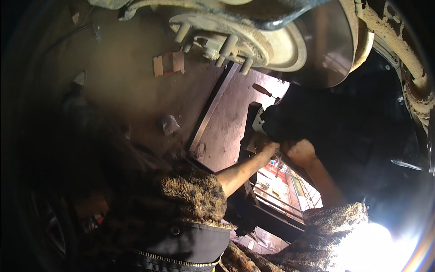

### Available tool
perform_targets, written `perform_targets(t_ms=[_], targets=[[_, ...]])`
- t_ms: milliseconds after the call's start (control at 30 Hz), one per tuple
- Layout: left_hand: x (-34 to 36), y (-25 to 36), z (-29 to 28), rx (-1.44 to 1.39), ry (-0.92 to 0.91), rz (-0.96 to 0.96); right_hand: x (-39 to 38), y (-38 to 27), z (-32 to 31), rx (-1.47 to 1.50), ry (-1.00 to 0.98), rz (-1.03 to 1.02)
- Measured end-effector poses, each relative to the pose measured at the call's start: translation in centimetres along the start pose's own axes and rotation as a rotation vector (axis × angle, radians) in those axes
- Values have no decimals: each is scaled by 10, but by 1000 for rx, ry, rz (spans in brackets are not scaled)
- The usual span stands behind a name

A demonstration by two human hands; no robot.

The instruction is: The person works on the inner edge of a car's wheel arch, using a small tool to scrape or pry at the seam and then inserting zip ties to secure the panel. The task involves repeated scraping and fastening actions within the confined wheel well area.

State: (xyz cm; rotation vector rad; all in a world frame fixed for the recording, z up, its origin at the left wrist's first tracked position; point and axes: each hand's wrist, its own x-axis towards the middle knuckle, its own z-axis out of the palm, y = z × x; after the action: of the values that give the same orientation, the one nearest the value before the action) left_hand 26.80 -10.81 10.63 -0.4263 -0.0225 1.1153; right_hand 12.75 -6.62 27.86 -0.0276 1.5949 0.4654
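Observation:
My left hand [268,148] is closed, its fingers curled at the edge of a dark part with a pale metal bracket [258,120] just above. Close on its right, my right hand [301,152] is closed too, its fingertips hidden behind the dark shape around them. What either hand grips is in shadow, and I cannot make it out. Beyond my hands lies a screwdriver [261,89] with a brown-orange handle. Above them hangs a dusty wheel hub [226,41] with several studs, in front of a shiny brake disc [330,50].
A dark panel [367,118] fills the right side, beside muddy suspension parts [414,68]. A metal bar [213,109] slants across the middle. On the floor lie an open cardboard box [168,64] and a crumpled plastic bag [170,125]. A bright lamp [369,247] glares at lower right.

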Motion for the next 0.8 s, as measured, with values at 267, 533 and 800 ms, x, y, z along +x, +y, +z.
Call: perform_targets(t_ms=[267,533,800], targets=[[-51,45,13,-16,-32,-2,13,7,-18,317,-105,298],[-73,61,24,-16,-99,-56,10,34,-5,944,-91,395],[-60,52,18,333,63,119,-3,36,-28,908,3,480]])
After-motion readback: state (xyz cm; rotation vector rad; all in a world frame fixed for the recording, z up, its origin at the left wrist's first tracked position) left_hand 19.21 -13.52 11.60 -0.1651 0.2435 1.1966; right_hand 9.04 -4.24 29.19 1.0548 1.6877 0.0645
